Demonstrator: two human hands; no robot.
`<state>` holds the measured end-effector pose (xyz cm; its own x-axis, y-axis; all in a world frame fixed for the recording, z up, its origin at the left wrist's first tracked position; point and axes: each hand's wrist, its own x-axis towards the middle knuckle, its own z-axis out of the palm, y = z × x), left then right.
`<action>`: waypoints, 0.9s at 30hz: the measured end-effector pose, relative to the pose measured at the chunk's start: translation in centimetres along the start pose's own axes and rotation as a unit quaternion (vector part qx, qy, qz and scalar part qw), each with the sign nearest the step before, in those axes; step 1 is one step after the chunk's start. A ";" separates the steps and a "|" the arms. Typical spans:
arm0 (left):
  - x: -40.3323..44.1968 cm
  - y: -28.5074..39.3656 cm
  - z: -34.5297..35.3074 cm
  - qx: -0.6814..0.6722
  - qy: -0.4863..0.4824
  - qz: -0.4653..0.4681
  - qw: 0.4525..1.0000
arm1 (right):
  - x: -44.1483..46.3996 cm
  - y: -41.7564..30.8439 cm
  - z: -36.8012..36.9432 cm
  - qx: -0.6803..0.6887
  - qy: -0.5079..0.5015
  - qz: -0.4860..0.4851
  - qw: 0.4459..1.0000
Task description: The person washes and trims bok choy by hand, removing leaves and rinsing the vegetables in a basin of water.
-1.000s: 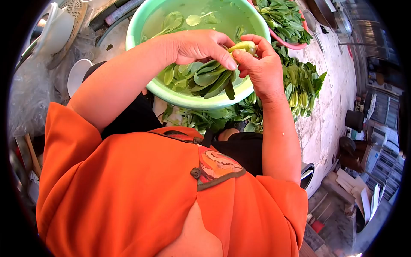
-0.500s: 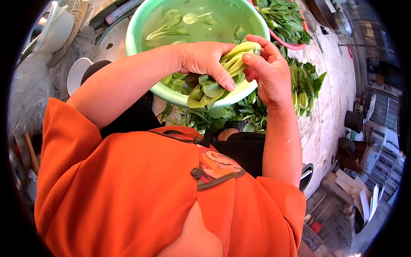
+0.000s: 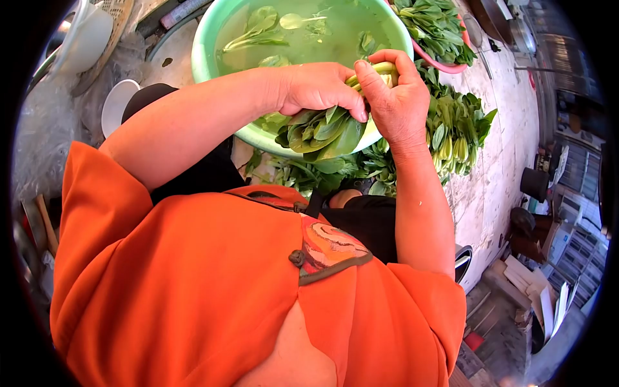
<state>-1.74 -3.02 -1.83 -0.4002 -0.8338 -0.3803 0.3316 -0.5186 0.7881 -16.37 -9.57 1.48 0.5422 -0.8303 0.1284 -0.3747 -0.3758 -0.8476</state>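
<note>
A bunch of leafy greens, which look like bok choy [image 3: 322, 132], is held between both hands over the near rim of a pale green basin [image 3: 201, 58]. My left hand [image 3: 319, 88] is closed around the middle of the bunch, with its leaves hanging below toward me. My right hand [image 3: 398, 103] grips the pale stem ends, its thumb and fingers curled around them. Partly hidden by the hands are the stems. Inside the basin, loose greens [image 3: 258, 31] float in cloudy water.
A pink basin [image 3: 459, 63] of greens stands at the upper right. More bok choy [image 3: 459, 132] lies on the floor to the right, and loose leaves [image 3: 309, 174] lie before the green basin. At left are a white container [image 3: 118, 109] and clear plastic [image 3: 45, 142].
The bunch has turned and its leaves now hang more fully below my left hand. My right thumb has moved up and the right fingers have closed over the stem ends.
</note>
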 end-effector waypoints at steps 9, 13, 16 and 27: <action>-0.5 0.1 0.5 -0.061 -0.051 -0.022 0.997 | 0.7 0.5 0.1 -0.013 -0.002 -0.081 0.997; -0.8 0.6 0.3 -0.068 -0.070 -0.045 0.994 | 0.8 0.5 0.3 0.009 -0.036 -0.101 0.994; -0.3 -0.1 -0.1 -0.082 -0.114 -0.031 0.990 | 0.7 0.7 0.4 0.039 -0.063 -0.101 0.992; 1.7 -0.5 -0.7 0.135 0.131 0.073 0.980 | 1.1 0.7 -1.1 0.019 -0.045 0.097 0.994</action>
<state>-1.99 -4.33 -3.18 -0.1210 -0.9333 -0.3382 0.1171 -0.3517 0.9288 -16.82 -11.20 1.57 0.5288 -0.8445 -0.0849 -0.4512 -0.1949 -0.8709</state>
